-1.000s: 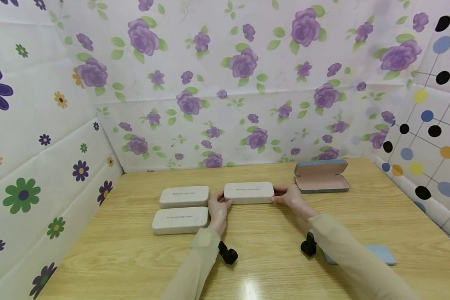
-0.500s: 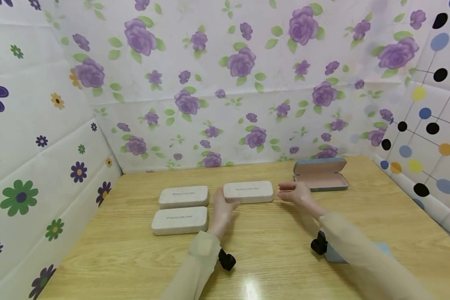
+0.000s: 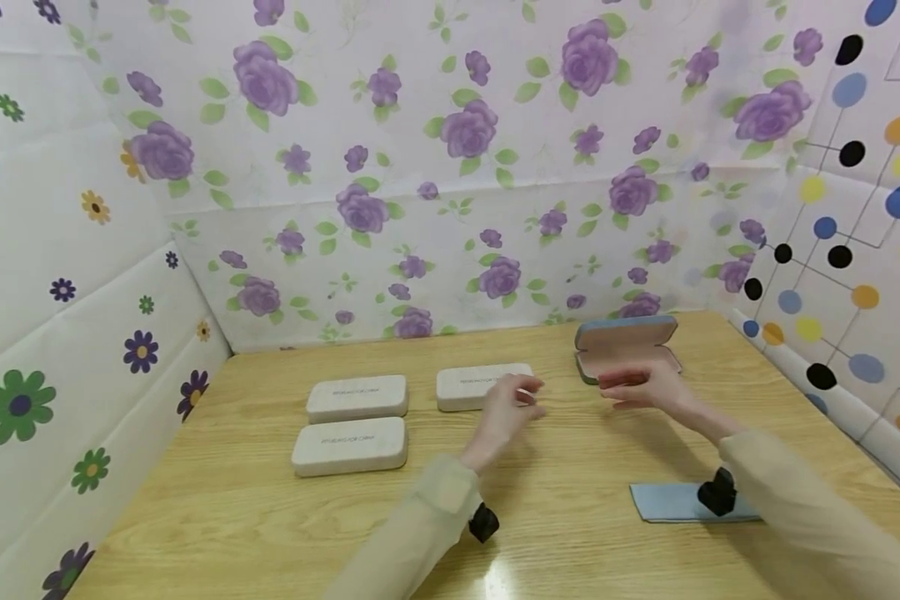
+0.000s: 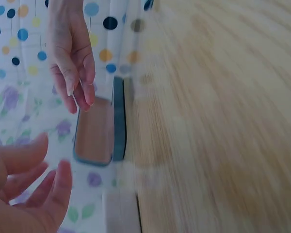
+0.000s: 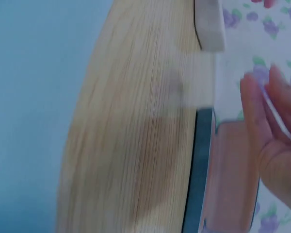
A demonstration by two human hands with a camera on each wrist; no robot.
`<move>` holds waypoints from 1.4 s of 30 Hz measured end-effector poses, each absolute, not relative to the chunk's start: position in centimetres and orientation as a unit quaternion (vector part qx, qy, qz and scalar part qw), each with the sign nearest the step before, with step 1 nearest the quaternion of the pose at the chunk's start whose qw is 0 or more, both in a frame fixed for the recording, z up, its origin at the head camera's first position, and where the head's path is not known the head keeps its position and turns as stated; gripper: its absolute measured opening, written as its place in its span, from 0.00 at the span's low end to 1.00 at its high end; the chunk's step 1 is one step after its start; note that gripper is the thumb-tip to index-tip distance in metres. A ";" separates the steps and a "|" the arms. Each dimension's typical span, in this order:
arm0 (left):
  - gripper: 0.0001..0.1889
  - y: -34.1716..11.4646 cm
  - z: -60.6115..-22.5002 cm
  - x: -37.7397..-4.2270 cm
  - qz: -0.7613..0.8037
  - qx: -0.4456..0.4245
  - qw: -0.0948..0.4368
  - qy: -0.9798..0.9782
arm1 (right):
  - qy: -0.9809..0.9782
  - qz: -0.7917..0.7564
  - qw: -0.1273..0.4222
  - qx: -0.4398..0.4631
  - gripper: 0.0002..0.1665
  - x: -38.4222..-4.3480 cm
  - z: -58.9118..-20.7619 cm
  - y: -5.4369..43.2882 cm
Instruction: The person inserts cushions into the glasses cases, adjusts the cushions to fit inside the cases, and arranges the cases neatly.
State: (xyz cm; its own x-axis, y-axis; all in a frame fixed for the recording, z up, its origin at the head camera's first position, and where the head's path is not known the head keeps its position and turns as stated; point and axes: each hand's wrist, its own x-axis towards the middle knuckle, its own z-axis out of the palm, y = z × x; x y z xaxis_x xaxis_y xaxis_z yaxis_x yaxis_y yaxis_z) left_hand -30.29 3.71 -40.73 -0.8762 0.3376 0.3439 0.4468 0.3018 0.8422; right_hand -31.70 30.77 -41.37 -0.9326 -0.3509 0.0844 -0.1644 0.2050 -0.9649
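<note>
My left hand [image 3: 504, 417] is in the air in front of the right part of a white glasses case [image 3: 461, 387], fingers loosely bent and holding nothing. My right hand [image 3: 648, 389] hovers before a blue glasses case [image 3: 626, 333] that stands with its lid up and its pink lining showing. In the right wrist view the fingers of the right hand [image 5: 274, 131] are spread with nothing between them. From the left wrist view, the open blue case [image 4: 119, 119] lies beyond the left hand [image 4: 34, 189]. Lettering marks the lid of the white case.
Two more white cases, a rear one [image 3: 356, 397] and a front one [image 3: 351, 446], lie one before the other on the left of the wooden table [image 3: 232, 500]. A folded light-blue cloth [image 3: 667, 504] lies under the right forearm. Patterned sheets [image 3: 420, 167] wall the table in.
Both hands have let go of the middle white case and moved right, the right hand first. The blue cloth shows more now. The cases stay where they were.
</note>
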 end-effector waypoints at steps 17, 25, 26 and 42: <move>0.15 10.8 -41.8 -29.7 -0.476 -0.354 -0.234 -0.770 | 0.813 -0.482 0.197 -0.261 0.17 -27.1 -41.6 41.8; 0.13 12.1 -42.0 -28.8 -0.410 -0.363 -0.264 -0.794 | 0.818 -0.435 0.197 -0.321 0.14 -25.9 -42.2 44.8; 0.12 12.2 -42.0 -28.7 -0.399 -0.367 -0.259 -0.799 | 0.821 -0.426 0.193 -0.327 0.14 -25.7 -42.3 45.0; 0.11 13.7 -42.8 -26.5 -0.300 -0.326 -0.170 -0.880 | 0.842 -0.382 0.159 -0.347 0.09 -24.3 -43.6 45.2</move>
State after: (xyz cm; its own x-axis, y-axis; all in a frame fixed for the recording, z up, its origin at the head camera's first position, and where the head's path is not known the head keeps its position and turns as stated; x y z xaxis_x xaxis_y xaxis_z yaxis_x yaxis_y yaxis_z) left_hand -26.48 13.66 -42.83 -0.7304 0.6752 -0.1034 0.4713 0.6077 0.6392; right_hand -24.28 45.22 -43.62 -0.7094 -0.7048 -0.0018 -0.4622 0.4671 -0.7538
